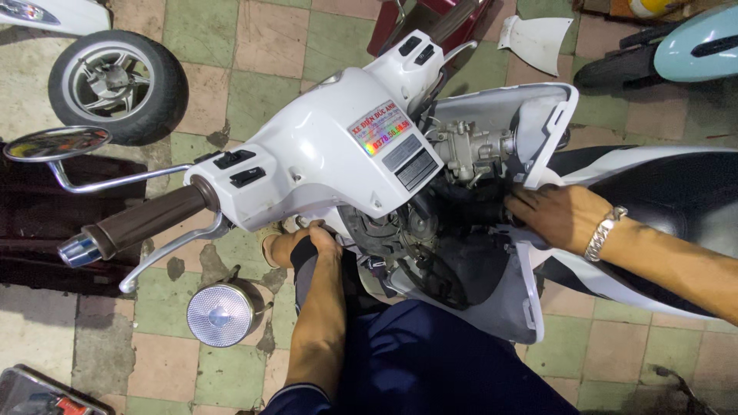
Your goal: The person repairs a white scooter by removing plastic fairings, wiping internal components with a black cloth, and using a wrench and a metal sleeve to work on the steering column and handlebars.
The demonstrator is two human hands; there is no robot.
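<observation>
**Two hands inside an opened white scooter**

One white scooter (323, 154) stands on the tiled floor (261, 46), its body panels off so that one carburettor (469, 150) and dark wiring show behind the handlebar cover. One brown handlebar grip (146, 219), one brake lever (165, 250), one mirror (55, 143) and one round headlamp (221, 313) lie on its near side. One loose wheel (117, 84) rests on the floor, with one white panel piece (538, 40) further off and one pale blue scooter (692, 46) at the edge.

The left hand (304, 244) reaches up under the handlebar cover, forearm straight, fingers curled around a dark part there; what exactly they grip cannot be told. The right hand (557, 217), one metal bracelet (603, 232) on the wrist, comes in from the seat side, palm down, fingers pressed together and pushed into the dark cavity beside the carburettor, their tips hidden.
</observation>
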